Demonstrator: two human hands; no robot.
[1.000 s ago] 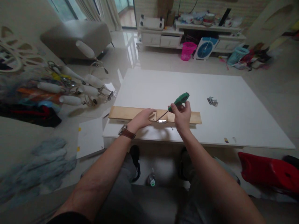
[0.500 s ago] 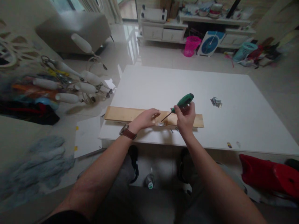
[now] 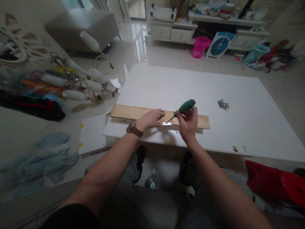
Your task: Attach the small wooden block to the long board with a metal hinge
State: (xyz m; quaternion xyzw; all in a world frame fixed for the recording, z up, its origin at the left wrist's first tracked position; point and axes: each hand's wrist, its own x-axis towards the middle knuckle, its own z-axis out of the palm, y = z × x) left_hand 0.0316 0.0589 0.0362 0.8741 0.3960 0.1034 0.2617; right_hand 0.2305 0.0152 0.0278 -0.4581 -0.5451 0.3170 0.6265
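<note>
Green screwdriver [image 3: 185,107] sits clamped in the right hand [image 3: 188,122]. Left hand [image 3: 151,118] lies flat, grip slack, on the wooden board [image 3: 128,113].

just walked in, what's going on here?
A seated person is working on a board that lies along the near edge of a white table. The left hand rests on the board beside what looks like a small metal hinge. The right hand grips a green screwdriver, with its tip angled down at the hinge. A few metal parts lie farther right on the table.
</note>
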